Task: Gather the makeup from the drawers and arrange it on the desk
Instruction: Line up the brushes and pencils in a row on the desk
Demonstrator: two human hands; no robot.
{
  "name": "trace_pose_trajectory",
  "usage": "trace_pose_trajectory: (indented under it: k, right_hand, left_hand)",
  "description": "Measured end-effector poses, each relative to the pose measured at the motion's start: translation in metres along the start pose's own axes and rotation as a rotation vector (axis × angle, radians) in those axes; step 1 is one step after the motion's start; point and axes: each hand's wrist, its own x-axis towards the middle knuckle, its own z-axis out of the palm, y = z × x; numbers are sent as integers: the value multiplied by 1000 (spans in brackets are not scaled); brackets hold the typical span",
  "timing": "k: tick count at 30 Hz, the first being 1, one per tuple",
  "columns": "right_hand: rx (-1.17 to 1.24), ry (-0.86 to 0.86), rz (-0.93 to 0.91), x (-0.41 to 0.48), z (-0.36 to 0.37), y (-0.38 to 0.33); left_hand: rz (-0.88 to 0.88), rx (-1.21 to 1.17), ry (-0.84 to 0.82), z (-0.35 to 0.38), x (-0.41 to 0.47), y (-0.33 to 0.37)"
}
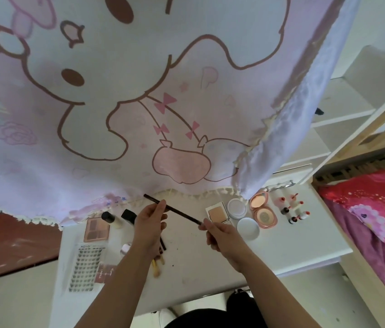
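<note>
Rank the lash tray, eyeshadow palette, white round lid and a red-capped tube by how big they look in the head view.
1. lash tray, clearly largest.
2. eyeshadow palette and white round lid look nearly alike, so they are left unranked.
3. red-capped tube, smallest.

Left forearm (120,280) and right forearm (269,287), lower half of frame: bare along their visible length. Left hand (150,224) and right hand (221,234): bare. Bottom centre, between the forearms: black garment (210,319), plain, detail unclear.
</note>
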Motion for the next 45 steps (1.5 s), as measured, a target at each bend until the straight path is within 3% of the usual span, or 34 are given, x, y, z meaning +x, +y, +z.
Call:
trace_pose_trajectory:
  k: [5, 9, 11, 13, 16, 19, 22, 24, 27, 30, 34, 37, 39, 45]
  right_hand:
    - [223, 149, -19, 2, 4, -6]
    - [134, 224, -51, 1, 2, -5]
    - [97, 226, -60, 1, 2, -3]
    - [87, 216, -70, 2, 2, -3]
    - [43, 209, -96, 1, 5, -6]
    - [-159, 248, -136, 2, 8, -10]
    - [-489, 271, -175, 3, 6, -12]
    - [-651, 267, -191, 3, 4, -15]
    - [-639, 319, -225, 1, 3, -21]
    - [-613, 371, -264, 0, 7, -23]
    - [-504, 455, -263, 5, -10, -15]
    - [-218, 626, -260, 6, -42, -16]
    - [-166, 620, -261, 1, -50, -19]
    - [-109, 255, -207, -15, -11, -7]
  left_hand:
    - [-88, -91, -23, -6, -2, -8]
    - [205, 464, 196, -4, -5, -18]
    - [472, 797, 225, -8, -8, -24]
    - [768, 1114, 111, -13, -7, -31]
    - [864, 1444, -209, -12, -7, -36]
    - [873, 1384, -334, -10, -10, -31]
    - [1014, 1413, -317, -12, -14, -32]
    - [996, 1417, -311, -12, -17, -29]
    - [628, 1274, -446, -7, -21, -20]
    - [321, 975, -631, 3, -23, -14]
    - [-68, 765, -691, -12, -22, -4]
    - [-239, 490, -480, -33, -10, -7]
    - [-248, 250, -292, -36, -2, -9]
    - [-355, -631, -106, 5, -4, 5]
